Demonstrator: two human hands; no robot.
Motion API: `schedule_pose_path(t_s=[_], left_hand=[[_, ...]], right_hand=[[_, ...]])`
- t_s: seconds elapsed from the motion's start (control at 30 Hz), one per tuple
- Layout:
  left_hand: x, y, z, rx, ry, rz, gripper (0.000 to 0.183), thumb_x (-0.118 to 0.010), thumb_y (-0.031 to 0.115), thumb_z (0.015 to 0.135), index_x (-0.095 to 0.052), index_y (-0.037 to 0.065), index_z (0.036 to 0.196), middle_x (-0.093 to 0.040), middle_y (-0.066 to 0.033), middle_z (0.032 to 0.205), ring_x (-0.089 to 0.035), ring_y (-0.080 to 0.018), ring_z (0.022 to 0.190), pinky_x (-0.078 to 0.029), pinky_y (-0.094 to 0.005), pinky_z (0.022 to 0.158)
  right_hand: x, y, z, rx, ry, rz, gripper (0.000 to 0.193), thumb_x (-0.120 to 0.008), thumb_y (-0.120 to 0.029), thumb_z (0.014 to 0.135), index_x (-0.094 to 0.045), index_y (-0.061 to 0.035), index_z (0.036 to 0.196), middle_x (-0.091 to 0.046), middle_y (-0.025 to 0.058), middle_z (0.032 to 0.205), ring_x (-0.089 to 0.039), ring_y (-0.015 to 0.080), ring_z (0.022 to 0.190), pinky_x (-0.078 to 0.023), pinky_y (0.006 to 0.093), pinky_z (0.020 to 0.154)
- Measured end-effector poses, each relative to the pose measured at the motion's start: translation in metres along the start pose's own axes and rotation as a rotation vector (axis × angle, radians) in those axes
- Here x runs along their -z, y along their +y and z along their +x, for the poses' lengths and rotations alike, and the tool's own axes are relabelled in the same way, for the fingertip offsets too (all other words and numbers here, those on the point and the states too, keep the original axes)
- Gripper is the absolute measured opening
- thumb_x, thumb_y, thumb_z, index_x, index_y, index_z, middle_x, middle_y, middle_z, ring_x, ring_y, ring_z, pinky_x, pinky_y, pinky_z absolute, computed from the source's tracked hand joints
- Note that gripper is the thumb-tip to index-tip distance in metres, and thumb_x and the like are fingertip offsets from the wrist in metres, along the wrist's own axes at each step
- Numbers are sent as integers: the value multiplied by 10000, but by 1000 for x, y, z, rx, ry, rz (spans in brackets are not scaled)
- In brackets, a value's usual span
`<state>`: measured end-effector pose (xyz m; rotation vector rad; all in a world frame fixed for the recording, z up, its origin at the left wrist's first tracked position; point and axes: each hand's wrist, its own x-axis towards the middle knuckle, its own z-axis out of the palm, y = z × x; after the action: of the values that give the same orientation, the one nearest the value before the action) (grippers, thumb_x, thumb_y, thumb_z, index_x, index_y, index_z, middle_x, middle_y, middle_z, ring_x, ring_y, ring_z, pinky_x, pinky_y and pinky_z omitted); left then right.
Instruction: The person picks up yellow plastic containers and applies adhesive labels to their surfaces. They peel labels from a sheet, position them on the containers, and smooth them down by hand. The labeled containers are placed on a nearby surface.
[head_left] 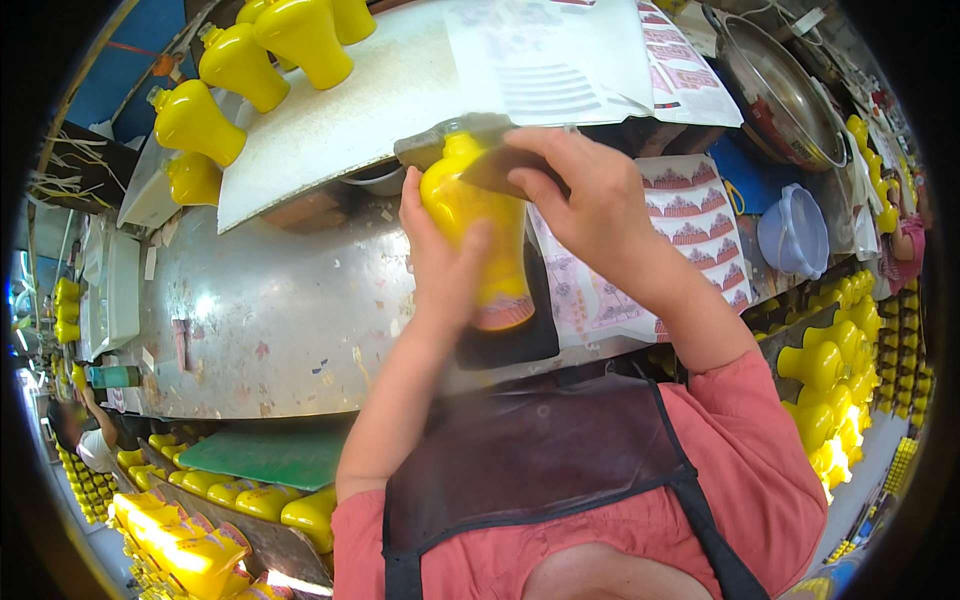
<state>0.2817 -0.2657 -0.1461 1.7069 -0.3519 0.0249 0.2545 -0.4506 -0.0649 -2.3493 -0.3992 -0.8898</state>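
A glossy yellow bottle with a narrow neck leans over the metal worktable. My left hand is wrapped round its left side, fingers behind it and thumb in front, slightly blurred. A pink-red patterned decal runs round the bottle's lower end. Between thumb and fingers, my right hand pinches a thin dark brown flat piece, which lies against the bottle's shoulder near the neck. Under the bottle is a black pad. A greyish cloth-like thing lies behind the neck.
Several yellow bottles stand on a white board at the back left. Printed decal sheets lie to the right, near a pale blue bucket and a large metal pan. More bottles crowd both sides. Another person is at far left.
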Motion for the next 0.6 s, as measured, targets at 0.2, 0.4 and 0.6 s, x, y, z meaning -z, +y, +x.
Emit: schedule_pose_path(t_s=[0.2, 0.4, 0.6], left_hand=[[3, -1, 0, -59, -8, 170, 1004, -766, 287, 831, -167, -20, 1576, -326, -288, 1530, -414, -439, 1387, -358, -474, 1166], [8, 13, 1, -82, -58, 383, 1077, -824, 317, 787, -165, -17, 1571, -309, -308, 1551, -360, -467, 1429, -345, -498, 1182], [4, 24, -1, -94, -44, 492, 1119, -867, 302, 750, -170, -47, 1553, -298, -314, 1557, -336, -472, 1447, -327, -503, 1194]], right_hand=[[-9, 13, 35, 48, -91, 7, 210, -727, -102, 883, -720, -97, 1093, -720, 111, 877, -704, 307, 765, -555, 366, 682], [-8, 11, 68, 128, -175, 34, 140, -680, -196, 893, -730, -123, 1002, -703, 84, 849, -692, 310, 819, -548, 408, 700], [-9, 2, 67, 202, -375, -82, 159, -721, -141, 884, -733, -123, 1042, -708, 106, 872, -692, 332, 786, -550, 400, 692]])
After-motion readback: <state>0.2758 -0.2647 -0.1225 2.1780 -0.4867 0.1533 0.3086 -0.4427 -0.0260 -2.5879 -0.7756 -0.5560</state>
